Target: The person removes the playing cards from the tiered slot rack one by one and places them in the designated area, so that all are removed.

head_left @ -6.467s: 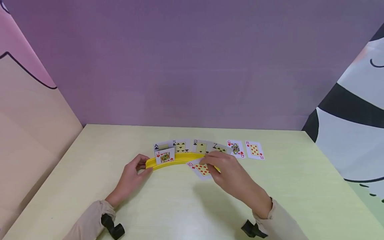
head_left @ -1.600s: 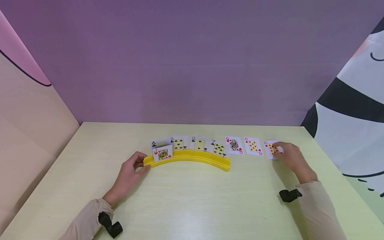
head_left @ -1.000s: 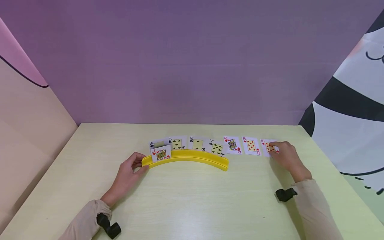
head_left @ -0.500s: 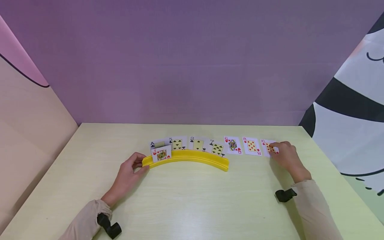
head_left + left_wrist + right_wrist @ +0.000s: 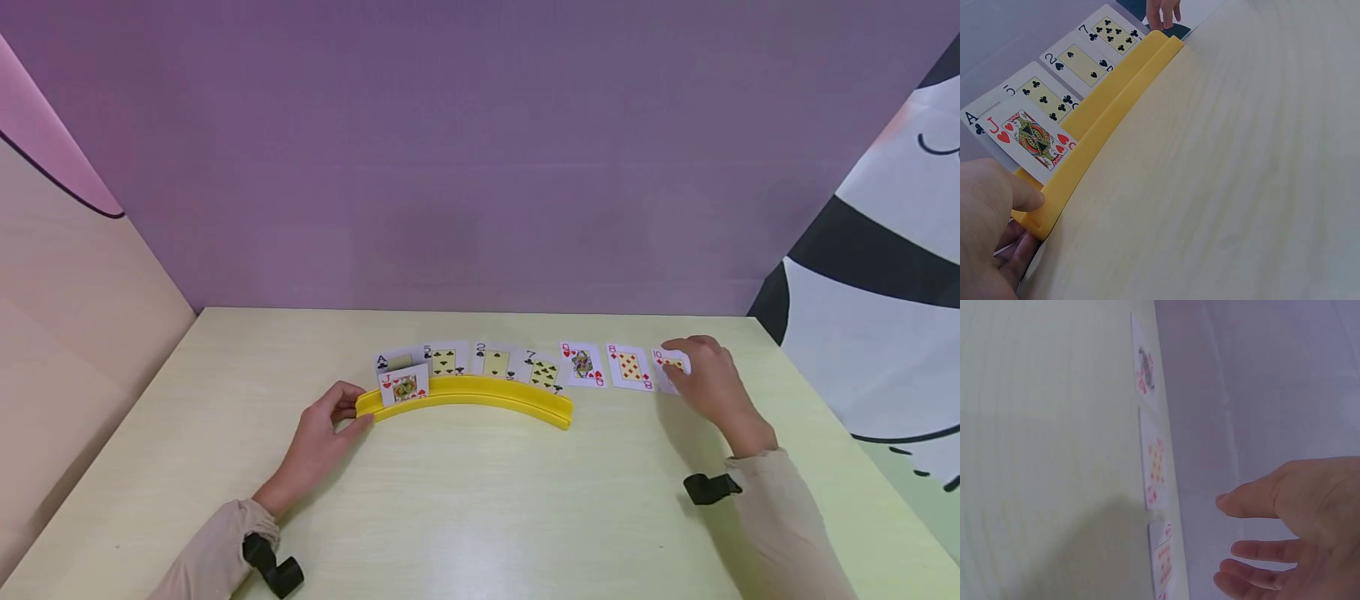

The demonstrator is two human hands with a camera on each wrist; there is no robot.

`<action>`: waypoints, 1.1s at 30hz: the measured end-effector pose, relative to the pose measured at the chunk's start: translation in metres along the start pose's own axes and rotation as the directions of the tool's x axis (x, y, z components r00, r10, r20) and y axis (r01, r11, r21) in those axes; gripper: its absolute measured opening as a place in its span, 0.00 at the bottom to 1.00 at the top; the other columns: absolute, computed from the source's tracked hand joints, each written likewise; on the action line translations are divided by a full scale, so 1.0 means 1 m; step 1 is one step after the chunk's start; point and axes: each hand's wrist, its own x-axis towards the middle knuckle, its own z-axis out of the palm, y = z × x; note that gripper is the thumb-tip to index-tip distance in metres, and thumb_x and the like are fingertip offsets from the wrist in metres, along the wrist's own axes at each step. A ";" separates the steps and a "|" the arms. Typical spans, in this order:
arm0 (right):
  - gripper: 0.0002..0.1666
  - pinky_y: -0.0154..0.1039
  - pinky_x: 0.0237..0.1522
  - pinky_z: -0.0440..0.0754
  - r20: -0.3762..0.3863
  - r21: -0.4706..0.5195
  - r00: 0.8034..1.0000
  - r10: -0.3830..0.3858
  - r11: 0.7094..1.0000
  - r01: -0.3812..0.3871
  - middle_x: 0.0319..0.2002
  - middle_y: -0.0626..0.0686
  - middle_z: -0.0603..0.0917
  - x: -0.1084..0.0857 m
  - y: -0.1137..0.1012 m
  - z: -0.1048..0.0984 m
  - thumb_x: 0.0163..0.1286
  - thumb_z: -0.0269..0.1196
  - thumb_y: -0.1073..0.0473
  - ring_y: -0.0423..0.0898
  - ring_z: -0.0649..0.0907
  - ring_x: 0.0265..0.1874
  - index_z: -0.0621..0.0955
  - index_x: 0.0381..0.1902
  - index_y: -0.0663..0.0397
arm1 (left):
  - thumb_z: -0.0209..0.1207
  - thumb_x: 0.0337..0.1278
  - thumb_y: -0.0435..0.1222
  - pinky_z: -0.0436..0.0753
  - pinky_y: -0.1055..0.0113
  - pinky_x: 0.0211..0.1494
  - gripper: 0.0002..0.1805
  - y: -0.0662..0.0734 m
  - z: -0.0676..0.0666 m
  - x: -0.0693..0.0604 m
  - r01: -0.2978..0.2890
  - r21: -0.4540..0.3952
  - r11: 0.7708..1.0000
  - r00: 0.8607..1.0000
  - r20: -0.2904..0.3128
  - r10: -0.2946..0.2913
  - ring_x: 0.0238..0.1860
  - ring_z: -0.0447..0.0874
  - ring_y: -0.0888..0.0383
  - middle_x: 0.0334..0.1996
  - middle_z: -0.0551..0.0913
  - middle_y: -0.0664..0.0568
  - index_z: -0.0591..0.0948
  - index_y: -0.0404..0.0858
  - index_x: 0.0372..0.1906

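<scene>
My left hand (image 5: 322,437) grips the left end of a curved yellow card holder (image 5: 495,393), thumb in front and fingers behind. A jack of hearts (image 5: 1032,139) stands in the holder's front slot, partly covering an ace of clubs (image 5: 392,362). Behind stand a five of clubs (image 5: 1041,97), a two of spades (image 5: 1077,64) and a seven of clubs (image 5: 1111,31). At the right, my right hand (image 5: 708,387) hovers over a ten of diamonds (image 5: 1161,561) lying face up. Its fingers are loosely parted with nothing between them, and in the head view they partly hide that card.
A queen of hearts (image 5: 582,365) and an eight of diamonds (image 5: 629,367) lie flat in a row between the holder and the ten. The pale table (image 5: 465,508) ends at a purple back wall (image 5: 480,167), with printed panels at both sides.
Earlier my right hand held the ten of diamonds by the holder, then set it down right of the eight. Now its fingers have lifted off the card. My left hand keeps its grip.
</scene>
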 end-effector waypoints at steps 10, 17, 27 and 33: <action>0.19 0.71 0.59 0.62 -0.081 0.046 0.992 -0.096 0.994 0.100 0.54 0.75 0.75 0.001 -0.029 -0.011 0.65 0.62 0.71 0.73 0.68 0.59 0.79 0.54 0.70 | 0.65 0.59 0.26 0.83 0.63 0.55 0.16 -0.001 0.000 0.000 0.013 0.016 1.000 1.000 0.004 -0.013 0.47 0.81 0.50 0.50 0.81 0.42 0.76 0.32 0.50; 0.20 0.71 0.60 0.62 -0.071 0.063 0.991 -0.117 0.991 0.121 0.58 0.74 0.73 0.001 -0.055 -0.017 0.65 0.62 0.71 0.74 0.66 0.61 0.79 0.56 0.68 | 0.65 0.60 0.26 0.83 0.62 0.55 0.16 0.000 -0.001 0.001 0.012 0.023 1.000 1.000 0.006 -0.012 0.48 0.81 0.50 0.50 0.81 0.43 0.76 0.32 0.51; 0.17 0.64 0.51 0.75 -0.153 0.056 0.966 -0.207 0.974 0.218 0.56 0.68 0.75 -0.005 -0.095 -0.012 0.66 0.62 0.70 0.68 0.72 0.54 0.81 0.53 0.63 | 0.65 0.59 0.27 0.83 0.60 0.56 0.16 0.002 0.000 0.003 0.008 0.017 1.000 1.000 0.013 -0.008 0.47 0.81 0.51 0.50 0.81 0.43 0.76 0.32 0.51; 0.16 0.60 0.53 0.76 -0.182 0.062 0.949 -0.257 0.960 0.272 0.57 0.65 0.76 -0.006 -0.119 -0.010 0.67 0.62 0.69 0.64 0.72 0.57 0.82 0.53 0.61 | 0.66 0.59 0.27 0.83 0.62 0.56 0.16 0.001 0.000 0.001 0.015 0.009 1.000 1.000 0.014 -0.015 0.47 0.80 0.51 0.50 0.81 0.44 0.76 0.33 0.51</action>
